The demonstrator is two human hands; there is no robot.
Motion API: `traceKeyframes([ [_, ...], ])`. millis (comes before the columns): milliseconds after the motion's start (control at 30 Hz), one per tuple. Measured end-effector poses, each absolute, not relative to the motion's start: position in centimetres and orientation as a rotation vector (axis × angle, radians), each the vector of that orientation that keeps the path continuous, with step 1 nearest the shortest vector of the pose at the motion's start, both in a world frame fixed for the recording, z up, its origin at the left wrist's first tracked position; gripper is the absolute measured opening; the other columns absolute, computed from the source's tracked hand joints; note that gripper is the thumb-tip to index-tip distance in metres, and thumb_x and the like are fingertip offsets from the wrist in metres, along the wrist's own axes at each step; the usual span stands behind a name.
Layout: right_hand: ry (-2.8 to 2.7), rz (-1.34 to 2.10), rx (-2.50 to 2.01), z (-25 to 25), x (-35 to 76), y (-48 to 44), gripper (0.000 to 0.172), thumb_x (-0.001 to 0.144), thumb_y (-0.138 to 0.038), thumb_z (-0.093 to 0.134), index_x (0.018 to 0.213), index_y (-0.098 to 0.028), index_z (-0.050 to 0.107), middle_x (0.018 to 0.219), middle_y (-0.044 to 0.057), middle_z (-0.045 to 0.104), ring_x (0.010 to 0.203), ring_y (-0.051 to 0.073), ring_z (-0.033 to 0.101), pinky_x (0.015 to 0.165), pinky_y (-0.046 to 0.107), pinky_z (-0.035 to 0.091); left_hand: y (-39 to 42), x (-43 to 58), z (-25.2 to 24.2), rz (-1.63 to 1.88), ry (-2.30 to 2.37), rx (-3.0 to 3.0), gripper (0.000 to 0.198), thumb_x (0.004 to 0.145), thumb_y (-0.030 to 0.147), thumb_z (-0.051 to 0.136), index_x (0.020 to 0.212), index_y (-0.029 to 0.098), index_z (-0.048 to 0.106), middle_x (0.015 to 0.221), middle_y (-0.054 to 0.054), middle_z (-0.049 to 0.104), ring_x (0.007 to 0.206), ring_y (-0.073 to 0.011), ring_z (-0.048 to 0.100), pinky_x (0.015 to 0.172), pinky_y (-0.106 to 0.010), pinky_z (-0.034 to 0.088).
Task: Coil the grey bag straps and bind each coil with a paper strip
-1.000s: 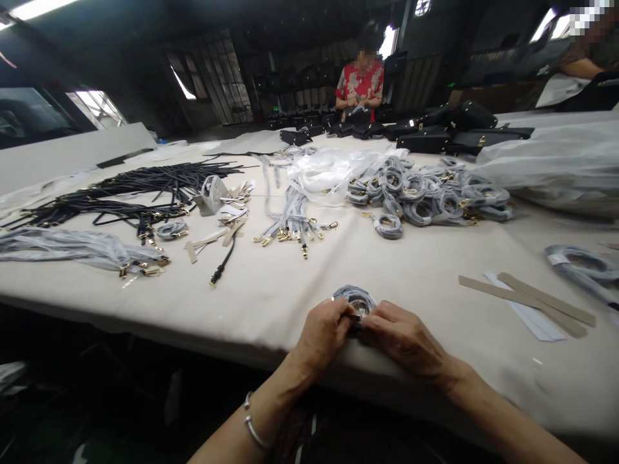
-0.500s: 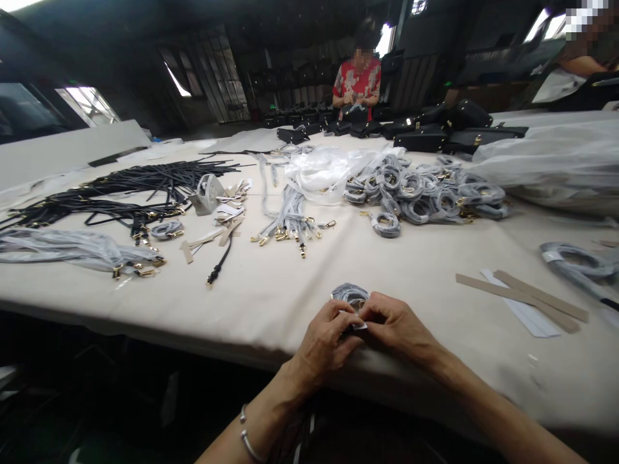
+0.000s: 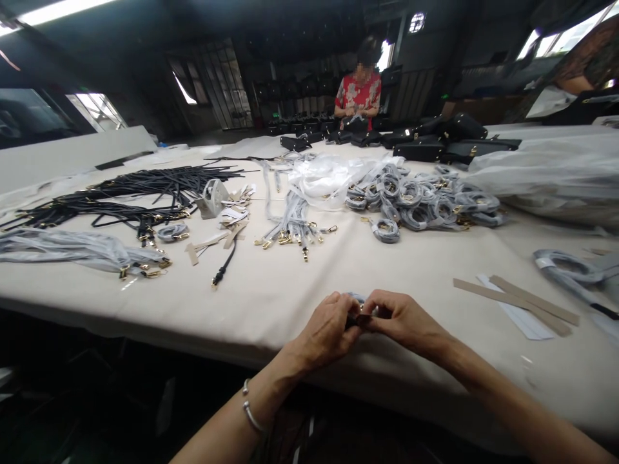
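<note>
Near the table's front edge, my left hand (image 3: 326,330) is closed, its fingers wrapped around the dark end of a bag strap (image 3: 355,320). Thumb and fingers of my right hand (image 3: 399,320) pinch the same dark piece from the other side. Just behind the fingertips shows a small part of the strap's coil (image 3: 356,298), wrapped in clear plastic; my hands hide most of it. To the right lie brown and white paper strips (image 3: 517,303). A coiled strap (image 3: 570,267) in plastic is at the far right.
A pile of coiled wrapped straps (image 3: 420,196) stands across the table (image 3: 271,296), beside wrapped straps with gold clasps (image 3: 294,216). Black straps (image 3: 145,187) and a tape dispenser (image 3: 213,198) are at left. Black bags (image 3: 420,151) and a person in red (image 3: 358,93) are behind.
A white slip showed between my fingertips earlier; now a dark strap end shows there. My left hand has turned and covers more of the coil. The view has shifted slightly.
</note>
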State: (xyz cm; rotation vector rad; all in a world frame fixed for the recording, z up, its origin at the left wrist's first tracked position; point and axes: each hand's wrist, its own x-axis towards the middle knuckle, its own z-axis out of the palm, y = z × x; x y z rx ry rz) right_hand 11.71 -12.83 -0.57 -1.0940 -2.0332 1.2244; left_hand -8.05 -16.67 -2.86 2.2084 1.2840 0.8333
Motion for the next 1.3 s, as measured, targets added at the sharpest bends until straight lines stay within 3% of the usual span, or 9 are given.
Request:
traceKeyframes([
  [100, -2.285, 1.058, -0.999, 0.4, 12.0, -12.4, 0.014, 0.08, -0.019, 0.063, 0.083, -0.024, 0.076, 0.075, -0.001, 0.072, 0.066, 0.016, 0.062, 0.062, 0.026, 0.045, -17.0, -7.6, -3.5, 0.892, 1.299, 2.195, 0.021, 0.08, 0.013, 0.063, 0.096, 0.02, 0.052, 0.095, -0.005, 0.06, 0.085, -0.0208, 0.056, 0.078, -0.031, 0.045],
  [367, -2.518, 0.827, -0.894, 2.1, 12.8, -12.4, 0.018, 0.072, -0.012, 0.06, 0.071, -0.023, 0.073, 0.065, -0.001, 0.068, 0.056, 0.013, 0.056, 0.055, 0.024, 0.038, -16.9, -7.2, 0.1, 0.641, 1.256, 2.251, 0.026, 0.074, 0.018, 0.064, 0.098, 0.021, 0.056, 0.089, -0.003, 0.064, 0.084, -0.0223, 0.056, 0.079, -0.033, 0.042],
  [633, -2.647, 0.381, -0.691, 3.7, 14.6, -14.3, 0.023, 0.092, -0.017, 0.05, 0.084, -0.021, 0.071, 0.069, 0.002, 0.064, 0.06, 0.014, 0.056, 0.055, 0.025, 0.036, -17.6, -6.1, -0.1, 0.792, 1.012, 1.508, 0.016, 0.079, 0.026, 0.064, 0.091, 0.019, 0.056, 0.081, 0.003, 0.06, 0.075, -0.014, 0.055, 0.067, -0.025, 0.04],
  [800, -2.61, 0.267, -0.672, 4.8, 15.7, -15.4, 0.025, 0.095, -0.015, 0.047, 0.093, -0.022, 0.071, 0.077, 0.005, 0.07, 0.072, 0.018, 0.06, 0.068, 0.03, 0.043, -17.5, -4.5, -0.2, 0.905, 0.967, 1.28, 0.022, 0.073, 0.025, 0.069, 0.088, 0.017, 0.055, 0.077, 0.002, 0.058, 0.068, -0.0115, 0.053, 0.062, -0.024, 0.036],
  [1033, -2.605, -0.132, -0.733, 4.8, 17.1, -18.0, 0.024, 0.097, -0.013, 0.046, 0.095, -0.017, 0.069, 0.08, 0.007, 0.07, 0.075, 0.02, 0.057, 0.07, 0.035, 0.04, -17.1, -1.0, -0.8, 0.892, 0.871, 0.849, 0.034, 0.057, 0.022, 0.078, 0.079, 0.017, 0.053, 0.06, 0.005, 0.056, 0.054, -0.0087, 0.046, 0.057, -0.023, 0.031],
  [1200, -2.435, -0.321, -0.587, 4.0, 19.7, -18.5, 0.025, 0.099, -0.01, 0.045, 0.11, -0.01, 0.067, 0.1, 0.01, 0.074, 0.092, 0.022, 0.061, 0.083, 0.039, 0.041, -16.6, 0.4, -0.5, 0.785, 0.727, 0.774, 0.038, 0.061, 0.034, 0.082, 0.083, 0.013, 0.058, 0.07, 0.0, 0.059, 0.061, -0.0113, 0.052, 0.059, -0.025, 0.033],
  [1300, -2.381, -0.335, -0.595, 3.5, 21.4, -18.3, 0.029, 0.099, -0.008, 0.042, 0.116, -0.009, 0.065, 0.109, 0.01, 0.073, 0.099, 0.022, 0.062, 0.091, 0.041, 0.041, -16.1, 1.5, -0.1, 0.814, 0.649, 0.768, 0.044, 0.06, 0.033, 0.088, 0.085, 0.013, 0.057, 0.072, -0.002, 0.061, 0.065, -0.0118, 0.054, 0.063, -0.025, 0.034],
])
